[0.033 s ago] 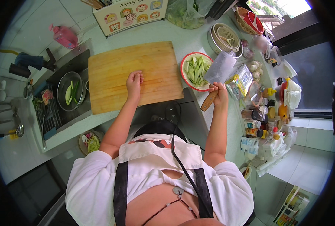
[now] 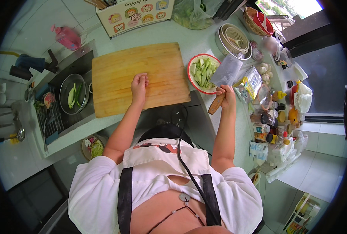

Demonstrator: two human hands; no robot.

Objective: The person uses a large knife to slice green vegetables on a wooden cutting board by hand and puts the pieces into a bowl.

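Cleaver (image 2: pixel 226 71) in right grip (image 2: pixel 227 96); plate (image 2: pixel 189 75) nearby

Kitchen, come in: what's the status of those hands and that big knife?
Right hand gripping cleaver by wooden handle. Left hand curled over cutting board. Blade overlapping plate of green slices in this view.
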